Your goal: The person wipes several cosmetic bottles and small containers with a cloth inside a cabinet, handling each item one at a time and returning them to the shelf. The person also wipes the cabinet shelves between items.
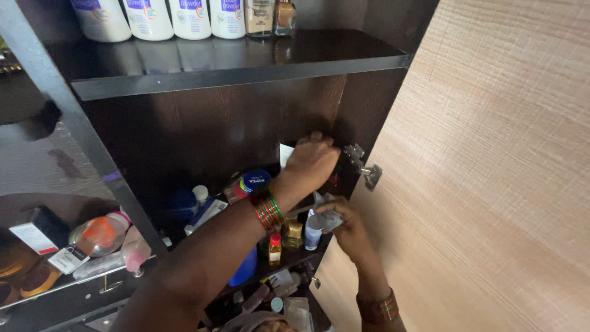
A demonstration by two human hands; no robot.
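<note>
While bottles and jars crowded the lower shelf at left, the left hand reached far in, fingers curled at a white card on the back wall. Rightward, the right hand pinched crumpled paper beside the hinge and open door.

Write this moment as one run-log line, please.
left hand: reaching into cabinet, at white paper | right hand: holding crumpled white item | door: open

Cabinet shelf: dark wood-look laminate, semi-glossy, reflective. Door: pale, woven-textured, matt finish. Hinge was bright metal. Powder bottles: smooth white plastic. Bangles looked glossy red/green. Left hand touched white paper.
</note>
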